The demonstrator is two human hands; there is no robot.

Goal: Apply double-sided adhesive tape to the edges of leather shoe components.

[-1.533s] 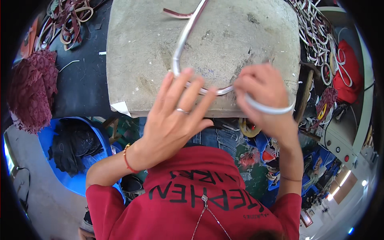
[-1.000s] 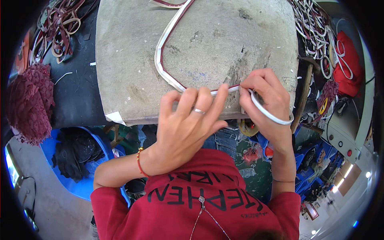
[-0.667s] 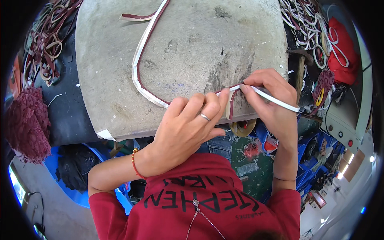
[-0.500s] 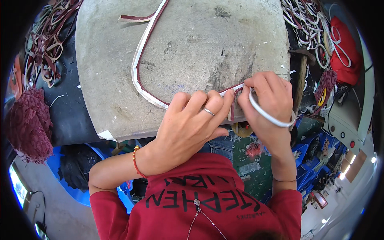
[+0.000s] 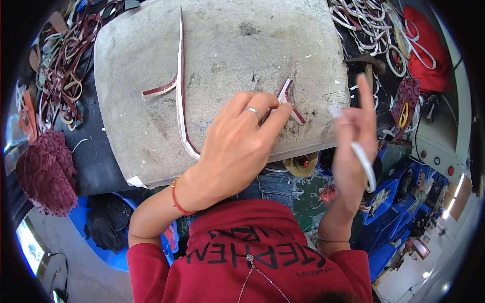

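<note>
A narrow maroon strip with a white face [image 5: 181,101] runs down the grey work board and bends toward my left hand [image 5: 237,134]. Bent fingers of that hand press and pinch the strip against the board. Beyond the fingertips its far end forks, with a short maroon tail [image 5: 298,117] pointing down to the right. My right hand [image 5: 356,136], blurred, is raised off the board's right edge, its index finger stretched upward. A thin white strip [image 5: 365,166] curves across this hand, and a blurred white end [image 5: 336,111] shows at its bent fingers.
The grey board [image 5: 146,60] has a bent white corner. Tangled strips [image 5: 65,65] hang at the left, above maroon lace fabric [image 5: 46,159]; white strips [image 5: 371,25] pile up at the right. A hammer [image 5: 368,63] lies beside the board. Blue bins [image 5: 91,237] stand below.
My right hand has let go of the maroon strip and moved down and right, its index finger now extended. My left hand still holds the strip, whose forked end now shows higher up.
</note>
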